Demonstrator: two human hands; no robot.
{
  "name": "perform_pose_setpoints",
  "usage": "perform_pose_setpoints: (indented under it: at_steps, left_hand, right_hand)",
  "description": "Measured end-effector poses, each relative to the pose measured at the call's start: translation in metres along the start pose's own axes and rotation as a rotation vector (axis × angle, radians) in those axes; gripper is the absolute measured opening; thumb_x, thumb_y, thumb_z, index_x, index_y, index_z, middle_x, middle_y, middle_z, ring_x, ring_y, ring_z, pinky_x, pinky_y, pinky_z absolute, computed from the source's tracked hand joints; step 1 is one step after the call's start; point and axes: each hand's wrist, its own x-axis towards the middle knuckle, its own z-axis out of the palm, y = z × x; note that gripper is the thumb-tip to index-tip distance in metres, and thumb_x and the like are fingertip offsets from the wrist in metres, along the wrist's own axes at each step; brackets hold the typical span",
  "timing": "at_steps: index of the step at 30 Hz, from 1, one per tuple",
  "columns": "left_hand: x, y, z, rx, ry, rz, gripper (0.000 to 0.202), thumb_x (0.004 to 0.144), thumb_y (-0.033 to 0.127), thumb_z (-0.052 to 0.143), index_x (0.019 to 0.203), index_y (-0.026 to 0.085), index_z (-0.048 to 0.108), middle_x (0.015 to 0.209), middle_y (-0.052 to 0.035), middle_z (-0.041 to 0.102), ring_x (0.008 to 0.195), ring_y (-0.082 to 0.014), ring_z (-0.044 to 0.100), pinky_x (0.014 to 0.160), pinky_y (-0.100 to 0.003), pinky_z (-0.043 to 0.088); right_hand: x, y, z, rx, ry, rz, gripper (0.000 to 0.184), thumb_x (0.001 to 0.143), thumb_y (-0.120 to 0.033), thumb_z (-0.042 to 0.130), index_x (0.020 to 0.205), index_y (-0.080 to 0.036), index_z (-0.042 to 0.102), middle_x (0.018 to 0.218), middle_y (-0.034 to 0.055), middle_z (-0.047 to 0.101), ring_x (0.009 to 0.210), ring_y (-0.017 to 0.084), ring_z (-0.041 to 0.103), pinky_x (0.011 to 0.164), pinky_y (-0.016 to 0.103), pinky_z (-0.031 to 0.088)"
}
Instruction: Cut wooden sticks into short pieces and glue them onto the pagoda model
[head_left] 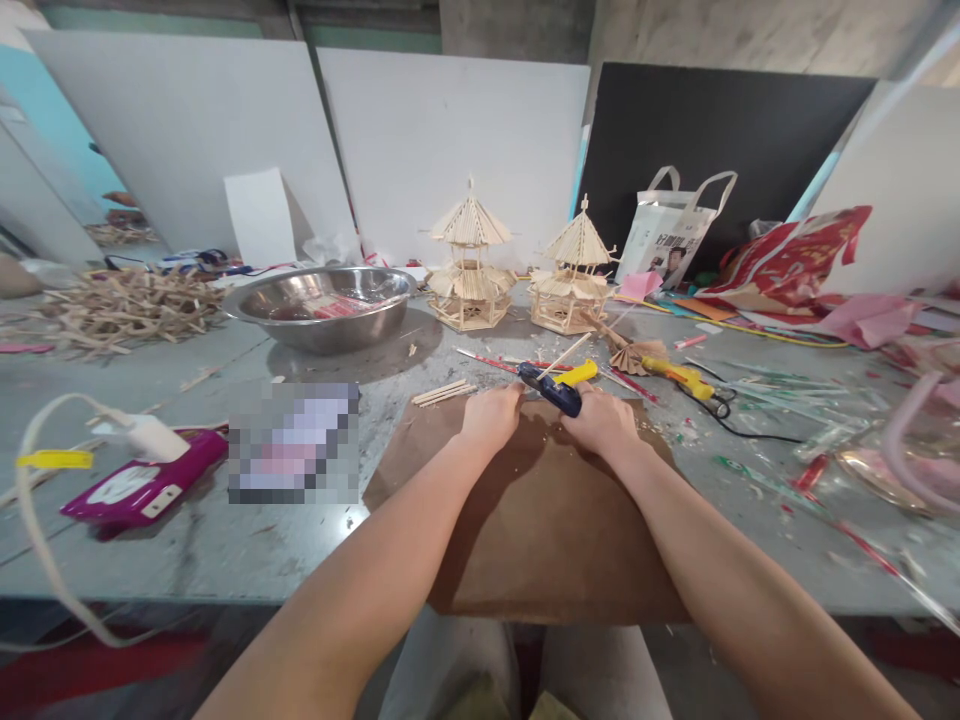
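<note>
My right hand [600, 420] is closed round angle cutters [551, 388] with a dark blue body and a yellow handle [577, 374]. A thin wooden stick [566, 354] slants across the cutters, up and to the right. My left hand [491, 415] is closed at the cutters' left end, its fingertips at the stick's lower end; the exact grip is partly hidden. Both hands are over a brown board [540, 510]. Several loose sticks [442, 392] lie by the board's far left edge. Beyond stand two pavilion models made of sticks, one on the left [471, 270], one on the right [571, 280].
A steel basin [322, 325] stands left of the models, beside a heap of wood scraps [135, 305]. A blurred-out phone [296, 445] and a purple power strip [150, 485] lie at left. To the right are a yellow glue gun [679, 376] with its cord, and clear strips [780, 390].
</note>
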Motion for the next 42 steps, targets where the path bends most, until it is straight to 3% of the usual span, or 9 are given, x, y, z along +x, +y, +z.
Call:
perform_pose_setpoints:
  at_steps: [17,22,29,42]
  left_hand:
    - [-0.002,0.001,-0.002,-0.02,0.024,0.03,0.032,0.084,0.032,0.025,0.099,0.02,0.052,0.091,-0.0067,0.059,0.084,-0.0175,0.056,0.068,-0.026,0.04]
    - [-0.001,-0.001,0.0,-0.018,0.052,0.048,0.031,0.084,0.031,0.027,0.098,0.02,0.051,0.09,-0.0058,0.06,0.082,-0.0171,0.057,0.066,-0.025,0.04]
    - [0.002,-0.005,0.004,-0.045,0.069,0.095,0.032,0.084,0.032,0.025,0.098,0.021,0.052,0.09,-0.0049,0.061,0.081,-0.0164,0.057,0.068,-0.024,0.039]
    - [0.003,-0.008,0.006,-0.094,0.07,0.098,0.03,0.084,0.029,0.028,0.096,0.02,0.053,0.088,-0.0055,0.062,0.08,-0.0164,0.058,0.068,-0.025,0.04]
  right_hand:
    - [0.0,0.002,-0.003,0.022,-0.024,0.002,0.036,0.065,-0.042,0.046,0.093,-0.022,0.057,0.084,0.0074,0.064,0.079,0.025,0.059,0.062,0.03,0.041]
    - [0.001,0.003,0.0,0.014,0.007,-0.019,0.036,0.066,-0.039,0.045,0.095,-0.021,0.054,0.086,0.0076,0.062,0.08,0.024,0.058,0.064,0.031,0.04]
    - [0.004,0.011,0.004,0.088,0.049,-0.17,0.048,0.065,-0.032,0.047,0.111,-0.02,0.043,0.103,0.0079,0.056,0.093,0.022,0.051,0.074,0.029,0.037]
    - [0.007,0.012,0.01,0.096,0.049,-0.22,0.055,0.064,-0.033,0.049,0.114,-0.013,0.04,0.107,0.0125,0.052,0.097,0.024,0.047,0.081,0.031,0.033]
